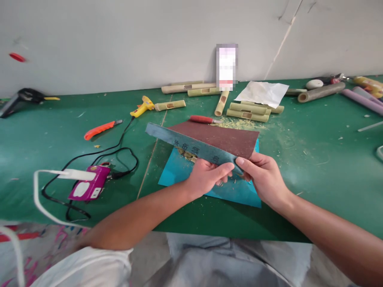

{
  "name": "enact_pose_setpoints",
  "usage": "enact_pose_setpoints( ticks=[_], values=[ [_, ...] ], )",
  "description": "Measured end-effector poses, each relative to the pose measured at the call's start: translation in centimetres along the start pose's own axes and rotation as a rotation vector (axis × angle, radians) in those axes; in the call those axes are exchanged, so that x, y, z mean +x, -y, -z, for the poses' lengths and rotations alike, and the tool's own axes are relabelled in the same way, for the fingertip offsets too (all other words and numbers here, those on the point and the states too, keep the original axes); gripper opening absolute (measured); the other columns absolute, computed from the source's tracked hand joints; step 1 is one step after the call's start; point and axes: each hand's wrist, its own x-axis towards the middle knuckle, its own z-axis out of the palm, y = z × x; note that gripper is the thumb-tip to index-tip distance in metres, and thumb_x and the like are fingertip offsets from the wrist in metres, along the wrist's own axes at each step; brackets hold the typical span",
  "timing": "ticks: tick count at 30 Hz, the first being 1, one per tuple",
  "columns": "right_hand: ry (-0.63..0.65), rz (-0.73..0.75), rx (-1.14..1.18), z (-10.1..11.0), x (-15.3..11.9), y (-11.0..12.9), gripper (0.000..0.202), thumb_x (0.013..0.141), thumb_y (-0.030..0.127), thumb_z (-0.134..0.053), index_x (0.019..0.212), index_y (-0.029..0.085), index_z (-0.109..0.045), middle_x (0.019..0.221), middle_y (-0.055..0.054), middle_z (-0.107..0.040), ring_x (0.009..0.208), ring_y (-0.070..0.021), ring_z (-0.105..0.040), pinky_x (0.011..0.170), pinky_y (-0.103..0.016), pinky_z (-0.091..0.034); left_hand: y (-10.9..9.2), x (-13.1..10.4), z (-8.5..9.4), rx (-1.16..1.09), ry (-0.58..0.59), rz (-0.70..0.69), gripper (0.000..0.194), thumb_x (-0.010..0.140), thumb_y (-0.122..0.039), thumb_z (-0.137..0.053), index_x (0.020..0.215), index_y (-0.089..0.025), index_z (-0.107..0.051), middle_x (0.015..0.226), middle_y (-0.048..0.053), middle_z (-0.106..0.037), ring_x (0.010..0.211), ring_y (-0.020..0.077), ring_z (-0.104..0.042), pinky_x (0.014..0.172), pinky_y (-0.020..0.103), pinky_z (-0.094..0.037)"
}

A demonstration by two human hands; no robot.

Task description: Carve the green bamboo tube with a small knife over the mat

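Observation:
A sheet of sandpaper (221, 137), dark red on one face, is folded over along its near edge so that a blue printed strip of its back shows. My left hand (208, 175) pinches this strip from below, thumb on top. At the sheet's right corner, my right hand (266, 175) grips the fold between thumb and fingers. Under both hands lies a bright blue sheet (170, 171) strewn with shavings. Just beyond the sandpaper rests a red-handled carving tool (202, 119), its tip among pale shavings.
Several cut bamboo tubes (248, 114) lie at the back, near a white paper (263, 93). To the left are a yellow glue gun (143, 107), an orange utility knife (100, 130) and a purple power adapter (92, 181) with trailing cords. A blurred phone-like screen (226, 65) leans on the wall.

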Motion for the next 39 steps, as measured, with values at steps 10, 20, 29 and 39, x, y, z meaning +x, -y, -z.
enact_pose_setpoints(
  ticks=[10, 20, 29, 39],
  values=[
    [0.000, -0.098, 0.173, 0.2, 0.7, -0.1, 0.049, 0.080, 0.063, -0.068, 0.056, 0.021, -0.058, 0.051, 0.002, -0.054, 0.046, -0.0098, -0.043, 0.048, -0.027, -0.033, 0.3, -0.3, 0.2, 0.060, -0.019, 0.027, 0.058, 0.073, -0.071, -0.069, 0.052, -0.017, -0.062, 0.043, 0.001, -0.053, 0.040, 0.0082, -0.044, 0.040, 0.023, -0.036],
    [-0.022, -0.060, 0.175, 0.0, 0.5, 0.5, 0.043, 0.080, 0.054, -0.074, 0.056, 0.020, -0.059, 0.051, 0.003, -0.055, 0.043, -0.0068, -0.042, 0.045, -0.024, -0.032, 0.3, -0.5, -0.3, -0.051, 0.127, 0.023, 0.051, 0.074, -0.065, -0.072, 0.064, -0.015, -0.064, 0.053, 0.001, -0.058, 0.041, 0.0071, -0.046, 0.039, 0.021, -0.035],
    [-0.029, -0.069, 0.193, -0.2, 0.5, 0.2, 0.044, 0.079, 0.054, -0.075, 0.055, 0.020, -0.058, 0.050, 0.003, -0.054, 0.042, -0.0067, -0.042, 0.044, -0.024, -0.032, 0.3, -0.5, -0.3, -0.003, 0.102, -0.019, 0.045, 0.079, -0.055, -0.070, 0.059, -0.016, -0.059, 0.049, -0.002, -0.052, 0.042, 0.0058, -0.043, 0.043, 0.021, -0.036],
    [-0.024, -0.055, 0.190, -0.1, 0.3, 0.1, 0.044, 0.080, 0.053, -0.075, 0.057, 0.019, -0.060, 0.050, 0.003, -0.055, 0.044, -0.0066, -0.045, 0.045, -0.022, -0.035, -0.3, -0.6, -0.8, -0.058, 0.223, 0.048, 0.041, 0.073, -0.054, -0.074, 0.073, -0.015, -0.061, 0.054, -0.003, -0.055, 0.040, 0.0049, -0.043, 0.038, 0.019, -0.033]
  ],
)
